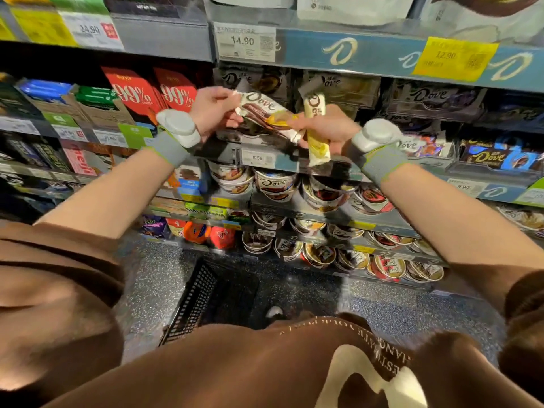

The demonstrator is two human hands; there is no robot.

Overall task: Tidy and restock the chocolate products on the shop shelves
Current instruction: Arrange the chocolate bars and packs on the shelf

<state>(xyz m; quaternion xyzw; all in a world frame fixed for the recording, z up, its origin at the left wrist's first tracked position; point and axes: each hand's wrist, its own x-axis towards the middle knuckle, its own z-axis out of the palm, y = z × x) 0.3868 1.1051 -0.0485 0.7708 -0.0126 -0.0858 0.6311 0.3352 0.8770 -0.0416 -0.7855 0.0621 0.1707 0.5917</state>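
My left hand (216, 111) grips one end of a white-and-brown Dove chocolate bar (263, 108), which lies slanted down to the right. My right hand (326, 128) holds a cream-and-yellow Dove bar (315, 125) nearly upright, and its fingers also touch the lower end of the brown bar. Both hands are raised in front of the middle shelf, just before a display box of Dove bars (344, 86). White sensor units are strapped to both wrists.
Red 99% cocoa boxes (134, 97) stand to the left. Dove tubs (275, 184) fill the lower shelves, and boxed Dove bars (497, 159) sit to the right. A black plastic basket (206, 298) stands on the speckled floor at my feet. Price tags line the shelf edges.
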